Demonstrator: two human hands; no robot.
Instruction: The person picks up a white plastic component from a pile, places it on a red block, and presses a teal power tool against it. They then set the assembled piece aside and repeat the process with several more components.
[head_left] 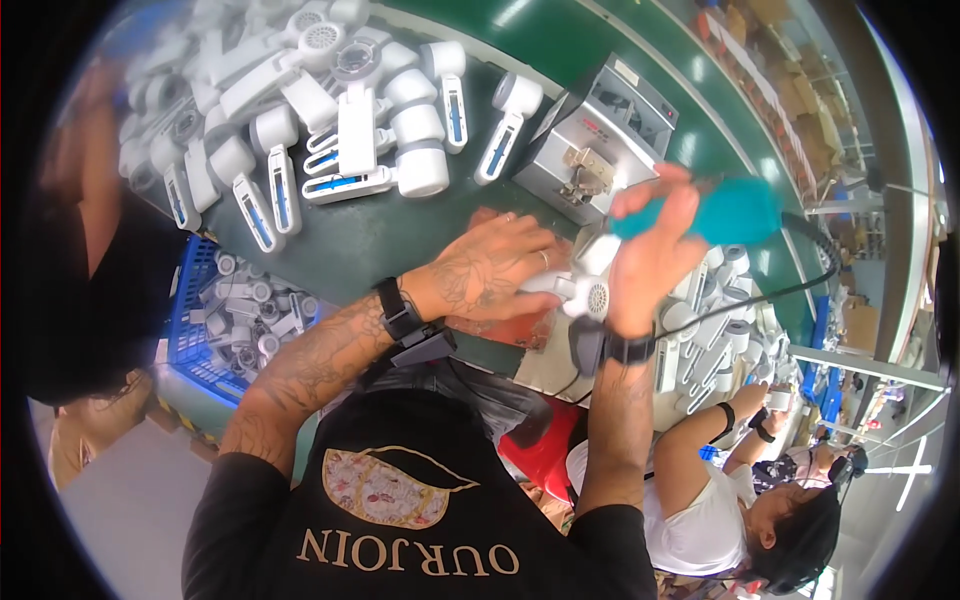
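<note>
My left hand (490,268), with a ring on it, grips the handle of a small white handheld fan (597,297) low over the bench. The fan's round, perforated head points toward my right side. A teal electric screwdriver (735,210) lies in my right hand (648,262), its cord trailing off to the right. My right fingers are wrapped around its front end, just above the fan, and its tip is hidden. Under my left hand lies a reddish mat (510,328).
Half-open white fans (355,130) with blue insides crowd the far left bench. Beyond my hands stands a grey metal machine (595,140). More white fans (715,345) lie at right. A blue basket (185,300) of small parts is at left. People sit on both sides.
</note>
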